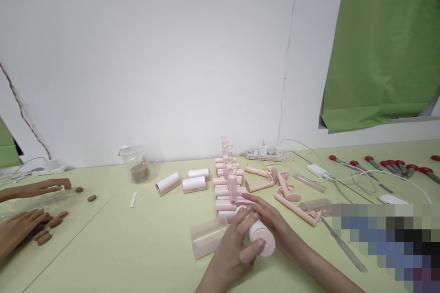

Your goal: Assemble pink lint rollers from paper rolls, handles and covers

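A white cylinder with a pale pink end cap (266,243) is held low over the table, its capped end tilted towards me. My left hand (237,240) wraps round its near side, the thumb pressed on the cap. Against its right side lies my right hand (270,217), fingers long and reaching past the far end, so both hands hold it. Just left of my hands rests a translucent pink curved sleeve (208,237). Beyond them runs a row of pink cylinders (231,204), with clear pink tubes bearing heart-shaped loops (233,187) along it.
Pink L-shaped parts (297,208) and a grey metal tool (345,246) lie at right, with red-ended tools (392,163) farther off. White-and-pink cylinders (194,184) and a plastic bag (137,167) stand beyond. At far left another person's hands (25,226) touch brown discs (55,222).
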{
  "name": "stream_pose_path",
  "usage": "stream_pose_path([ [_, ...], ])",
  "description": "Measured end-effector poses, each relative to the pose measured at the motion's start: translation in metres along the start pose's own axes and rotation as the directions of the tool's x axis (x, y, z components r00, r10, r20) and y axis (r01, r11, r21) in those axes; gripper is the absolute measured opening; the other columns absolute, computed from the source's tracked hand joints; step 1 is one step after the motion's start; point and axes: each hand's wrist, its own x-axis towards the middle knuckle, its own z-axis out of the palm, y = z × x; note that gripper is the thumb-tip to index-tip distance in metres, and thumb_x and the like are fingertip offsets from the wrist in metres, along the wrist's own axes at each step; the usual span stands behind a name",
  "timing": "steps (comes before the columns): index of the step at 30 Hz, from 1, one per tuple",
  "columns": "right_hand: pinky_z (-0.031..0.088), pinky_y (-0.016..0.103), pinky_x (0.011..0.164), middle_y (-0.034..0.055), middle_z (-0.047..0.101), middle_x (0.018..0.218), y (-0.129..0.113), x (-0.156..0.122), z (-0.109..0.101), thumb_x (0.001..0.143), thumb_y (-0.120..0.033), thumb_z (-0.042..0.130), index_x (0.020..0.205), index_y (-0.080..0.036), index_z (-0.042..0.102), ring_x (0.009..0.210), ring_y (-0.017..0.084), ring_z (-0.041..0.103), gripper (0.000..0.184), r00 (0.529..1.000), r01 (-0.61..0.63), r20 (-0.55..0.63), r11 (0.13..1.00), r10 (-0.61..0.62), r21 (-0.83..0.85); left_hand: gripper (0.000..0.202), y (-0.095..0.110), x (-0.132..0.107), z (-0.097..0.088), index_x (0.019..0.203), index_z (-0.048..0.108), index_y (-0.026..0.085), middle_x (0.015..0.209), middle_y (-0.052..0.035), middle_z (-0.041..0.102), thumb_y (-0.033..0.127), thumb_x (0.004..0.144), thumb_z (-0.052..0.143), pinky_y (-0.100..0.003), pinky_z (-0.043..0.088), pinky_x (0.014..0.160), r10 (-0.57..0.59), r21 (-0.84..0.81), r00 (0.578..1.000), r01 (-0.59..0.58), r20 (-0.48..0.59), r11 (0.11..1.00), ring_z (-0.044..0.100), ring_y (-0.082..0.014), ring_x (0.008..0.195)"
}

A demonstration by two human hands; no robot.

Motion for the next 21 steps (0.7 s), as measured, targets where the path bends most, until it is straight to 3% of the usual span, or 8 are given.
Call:
stream_pose_path([
  [3,0.033,0.038,0.091,0.0097,0.053,0.113,0.006,0.0,-0.006,0.062,-0.055,0.061,0.125,-0.023,0.036,0.106,0.027,0.047,0.075,0.983,0.068,0.178,0.983,-0.038,-0.168,0.075,-0.001,0.0,-0.002,0.127,0.012,0.026,0.126,-0.0129,0.03,-0.01,0.067,0.037,-0.044,0.04,0.088,-0.027,-0.01,0.999,0.027,-0.036,1.0,0.033,-0.0228,0.118],
  [6,0.032,0.038,0.09,0.0099,0.047,0.115,0.012,0.0,-0.012,0.049,-0.054,0.071,0.133,-0.023,0.016,0.104,0.027,0.046,0.105,0.952,0.148,0.299,0.952,-0.063,-0.268,0.075,-0.003,-0.002,-0.001,0.127,0.009,0.029,0.125,-0.0126,0.03,-0.009,0.068,0.037,-0.041,0.042,0.085,-0.076,-0.048,0.997,0.075,-0.028,0.996,0.034,-0.0211,0.117],
  [10,0.039,0.035,0.079,0.0082,0.047,0.108,0.016,0.0,-0.014,0.057,-0.051,0.068,0.133,-0.022,0.011,0.091,0.022,0.051,0.099,0.95,0.113,0.313,0.953,-0.02,-0.282,0.073,-0.004,-0.005,0.002,0.126,0.006,0.037,0.126,-0.0108,0.03,-0.004,0.074,0.036,-0.044,0.041,0.086,-0.147,-0.068,0.986,0.153,0.078,0.986,0.032,-0.0208,0.119],
  [14,0.039,0.036,0.082,0.01,0.042,0.115,0.012,0.001,-0.014,0.059,-0.05,0.066,0.131,-0.022,0.015,0.099,0.024,0.049,0.092,0.949,0.13,0.313,0.943,-0.029,-0.306,0.071,0.006,-0.004,-0.002,0.123,0.011,0.044,0.133,-0.0057,0.022,0.005,0.076,0.046,-0.045,0.033,0.093,-0.285,-0.193,0.946,0.312,0.156,0.93,0.024,-0.0224,0.125],
  [16,0.037,0.038,0.087,0.0114,0.033,0.126,0.011,0.0,-0.013,0.06,-0.048,0.065,0.131,-0.023,0.013,0.108,0.026,0.043,0.092,0.955,0.227,0.269,0.892,-0.125,-0.391,0.079,0.014,-0.001,-0.004,0.126,0.012,0.04,0.14,-0.0057,0.01,0.019,0.069,0.062,-0.047,0.026,0.098,-0.418,-0.299,0.887,0.46,0.195,0.836,0.014,-0.0268,0.128],
  [18,0.032,0.04,0.093,0.0115,0.022,0.133,0.013,-0.002,-0.012,0.06,-0.04,0.066,0.132,-0.024,0.011,0.118,0.028,0.032,0.092,0.947,0.32,0.194,0.761,-0.255,-0.564,0.09,0.02,0.004,-0.003,0.131,0.007,0.032,0.142,-0.0083,0.005,0.035,0.064,0.068,-0.044,0.02,0.102,-0.601,-0.446,0.776,0.615,0.193,0.651,0.01,-0.0274,0.129],
  [19,0.029,0.041,0.096,0.0112,0.017,0.135,0.015,-0.003,-0.011,0.059,-0.036,0.066,0.132,-0.023,0.011,0.122,0.029,0.025,0.092,0.932,0.349,0.167,0.668,-0.322,-0.657,0.093,0.021,0.007,-0.002,0.132,0.002,0.029,0.141,-0.0104,0.008,0.042,0.065,0.065,-0.041,0.021,0.102,-0.695,-0.539,0.696,0.661,0.18,0.522,0.013,-0.0264,0.129],
  [21,0.027,0.043,0.097,0.011,0.014,0.137,0.019,-0.006,-0.009,0.057,-0.029,0.065,0.133,-0.022,0.011,0.126,0.031,0.015,0.093,0.892,0.387,0.187,0.484,-0.411,-0.785,0.089,0.021,0.014,0.001,0.133,-0.003,0.025,0.137,-0.0131,0.023,0.051,0.071,0.054,-0.037,0.028,0.099,-0.846,-0.714,0.494,0.665,0.201,0.219,0.028,-0.0242,0.124],
])
